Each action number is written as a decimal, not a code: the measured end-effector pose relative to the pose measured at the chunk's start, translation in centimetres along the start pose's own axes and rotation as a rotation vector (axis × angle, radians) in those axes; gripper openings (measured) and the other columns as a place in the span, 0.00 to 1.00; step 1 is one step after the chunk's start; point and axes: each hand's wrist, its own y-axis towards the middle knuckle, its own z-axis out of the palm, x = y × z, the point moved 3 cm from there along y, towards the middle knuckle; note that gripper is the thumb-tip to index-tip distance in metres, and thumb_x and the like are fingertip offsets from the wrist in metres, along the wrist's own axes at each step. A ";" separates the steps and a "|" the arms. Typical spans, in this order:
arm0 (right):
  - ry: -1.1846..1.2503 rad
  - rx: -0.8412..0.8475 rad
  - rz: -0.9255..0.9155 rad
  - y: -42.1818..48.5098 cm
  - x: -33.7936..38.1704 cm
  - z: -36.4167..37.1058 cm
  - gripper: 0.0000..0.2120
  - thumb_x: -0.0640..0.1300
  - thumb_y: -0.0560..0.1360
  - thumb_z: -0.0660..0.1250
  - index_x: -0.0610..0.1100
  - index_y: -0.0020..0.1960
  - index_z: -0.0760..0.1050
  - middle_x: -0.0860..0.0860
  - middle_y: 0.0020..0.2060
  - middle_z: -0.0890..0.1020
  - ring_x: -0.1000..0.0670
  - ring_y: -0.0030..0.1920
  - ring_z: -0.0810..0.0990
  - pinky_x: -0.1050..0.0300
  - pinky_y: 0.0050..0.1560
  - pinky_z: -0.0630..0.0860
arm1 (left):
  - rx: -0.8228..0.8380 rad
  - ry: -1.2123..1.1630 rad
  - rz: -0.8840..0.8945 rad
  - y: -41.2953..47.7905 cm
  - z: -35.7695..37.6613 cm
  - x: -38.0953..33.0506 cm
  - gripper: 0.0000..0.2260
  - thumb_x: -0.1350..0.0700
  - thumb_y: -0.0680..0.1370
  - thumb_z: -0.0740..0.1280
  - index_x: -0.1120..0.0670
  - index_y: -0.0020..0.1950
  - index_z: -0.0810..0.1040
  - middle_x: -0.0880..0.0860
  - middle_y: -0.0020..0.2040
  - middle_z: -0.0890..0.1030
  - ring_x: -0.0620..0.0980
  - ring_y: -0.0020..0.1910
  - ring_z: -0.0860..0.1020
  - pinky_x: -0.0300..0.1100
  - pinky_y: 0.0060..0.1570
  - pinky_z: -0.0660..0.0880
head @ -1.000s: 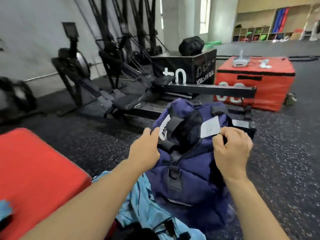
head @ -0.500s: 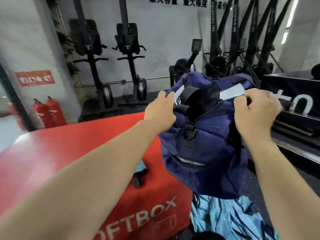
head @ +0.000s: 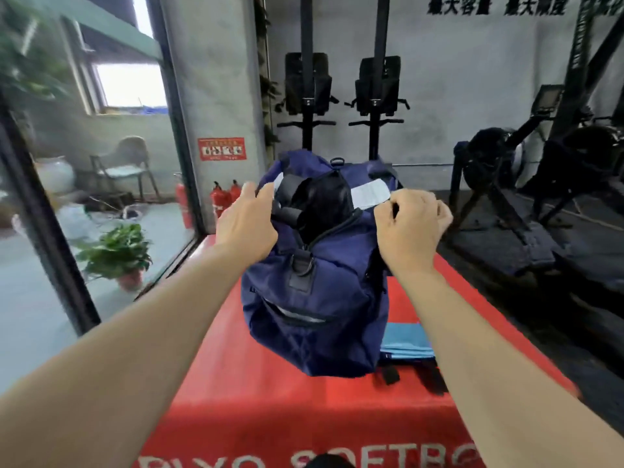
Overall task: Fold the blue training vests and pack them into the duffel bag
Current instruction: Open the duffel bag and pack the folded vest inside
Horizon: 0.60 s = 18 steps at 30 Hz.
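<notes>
Left hand [head: 248,224] and right hand [head: 410,224] each clamp the navy duffel bag [head: 314,312] by its top rim over the red soft box [head: 270,400]. A folded blue vest [head: 403,339] lies just beside it.

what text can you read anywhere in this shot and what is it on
"SOFTBO": white print on the front of the red soft box; bottom cropped, end hidden. The letters before it may be "PLYO", unsure.
"最大容量": first group of wall characters, black, blurred.
"最大限度": second group of wall characters, black, blurred.
Red sign on the pillar: too small to read.
White tag on the duffel bag: blurred, unreadable.
</notes>
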 end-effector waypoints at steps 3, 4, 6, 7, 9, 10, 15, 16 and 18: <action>-0.066 0.163 0.012 -4.7 0.8 4.9 0.07 0.44 0.70 0.59 0.47 0.34 0.72 0.53 0.34 0.70 0.43 0.48 0.75 0.42 0.62 0.63 | 0.063 0.056 -0.081 -2.8 2.4 5.5 0.26 0.66 0.73 0.61 0.55 0.71 0.65 0.59 0.63 0.69 0.66 0.55 0.74 0.54 0.48 0.70; -0.110 0.243 0.025 -6.5 0.5 6.3 0.08 0.45 0.70 0.59 0.47 0.33 0.72 0.51 0.33 0.72 0.42 0.48 0.76 0.42 0.62 0.63 | 0.094 0.075 -0.111 -4.1 3.6 7.1 0.27 0.65 0.73 0.61 0.55 0.72 0.65 0.59 0.64 0.69 0.65 0.57 0.74 0.54 0.49 0.70; -0.201 0.401 0.038 -10.0 -0.4 8.6 0.09 0.44 0.71 0.61 0.46 0.33 0.75 0.48 0.34 0.77 0.42 0.49 0.76 0.40 0.63 0.61 | 0.196 0.093 -0.202 -6.9 6.0 10.0 0.27 0.65 0.74 0.60 0.56 0.73 0.64 0.57 0.71 0.66 0.63 0.61 0.73 0.51 0.51 0.71; -0.241 0.464 0.032 -11.4 -0.8 9.5 0.09 0.43 0.71 0.63 0.45 0.34 0.76 0.48 0.34 0.77 0.42 0.50 0.76 0.40 0.64 0.59 | 0.257 0.100 -0.255 -8.3 7.0 11.2 0.26 0.65 0.74 0.60 0.56 0.73 0.64 0.57 0.72 0.64 0.63 0.61 0.73 0.51 0.50 0.71; -0.309 0.566 0.030 -13.5 -1.1 10.3 0.08 0.44 0.74 0.64 0.44 0.37 0.78 0.51 0.34 0.75 0.44 0.53 0.75 0.42 0.65 0.55 | 0.335 0.123 -0.326 -10.4 8.4 12.5 0.19 0.64 0.75 0.59 0.56 0.66 0.66 0.56 0.68 0.66 0.63 0.56 0.76 0.49 0.42 0.69; -0.343 0.607 0.039 -14.2 -1.2 10.5 0.09 0.45 0.75 0.63 0.44 0.39 0.78 0.52 0.35 0.75 0.45 0.55 0.74 0.43 0.65 0.54 | 0.363 0.146 -0.346 -11.0 8.6 12.8 0.15 0.64 0.75 0.59 0.56 0.61 0.67 0.56 0.65 0.67 0.63 0.53 0.77 0.48 0.39 0.67; -0.571 0.746 0.056 -15.8 -1.5 10.1 0.12 0.50 0.76 0.57 0.48 0.46 0.78 0.53 0.44 0.82 0.47 0.57 0.71 0.44 0.61 0.59 | 0.498 0.264 -0.407 -12.0 8.9 13.5 0.11 0.60 0.77 0.61 0.55 0.59 0.69 0.55 0.63 0.68 0.59 0.54 0.77 0.47 0.41 0.68; -0.606 0.761 0.062 -15.9 -1.7 9.9 0.12 0.51 0.76 0.57 0.48 0.47 0.78 0.53 0.46 0.82 0.47 0.57 0.70 0.45 0.60 0.60 | 0.530 0.284 -0.403 -12.1 9.0 13.4 0.12 0.59 0.77 0.62 0.55 0.61 0.70 0.55 0.64 0.68 0.59 0.55 0.77 0.47 0.41 0.68; -0.667 0.773 0.070 -15.9 -2.0 9.5 0.13 0.51 0.76 0.57 0.49 0.49 0.79 0.54 0.47 0.82 0.48 0.58 0.70 0.45 0.59 0.60 | 0.594 0.312 -0.387 -12.2 8.9 13.1 0.14 0.57 0.77 0.63 0.55 0.63 0.69 0.55 0.66 0.67 0.58 0.57 0.77 0.47 0.42 0.69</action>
